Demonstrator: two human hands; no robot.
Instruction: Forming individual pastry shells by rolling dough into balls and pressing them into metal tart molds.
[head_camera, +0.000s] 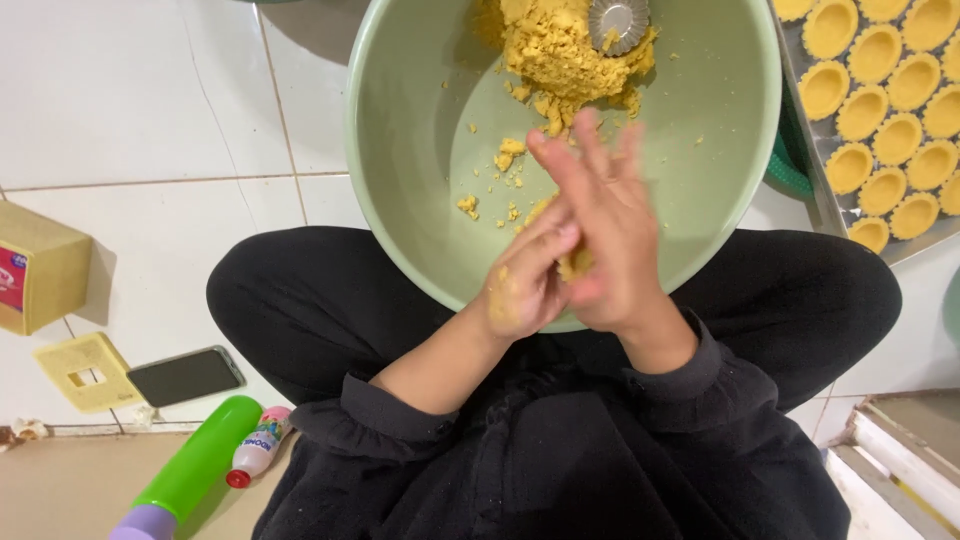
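A large pale green bowl (400, 150) rests on my crossed legs and holds a heap of yellow dough (560, 50) at its far side, with crumbs scattered below it. A small fluted metal tart mould (618, 22) lies on the heap. Over the bowl's near rim, my left hand (525, 275) and my right hand (605, 225) press palm to palm around a small lump of yellow dough (574, 262). The right hand lies on top, fingers stretched and blurred.
A metal tray (815, 160) of several dough-lined tart shells (880, 110) sits at the right. On the white tiled floor at left lie a dark phone (185, 375), a yellow box (40, 265), a green rolling pin (190, 470) and a small white bottle (258, 450).
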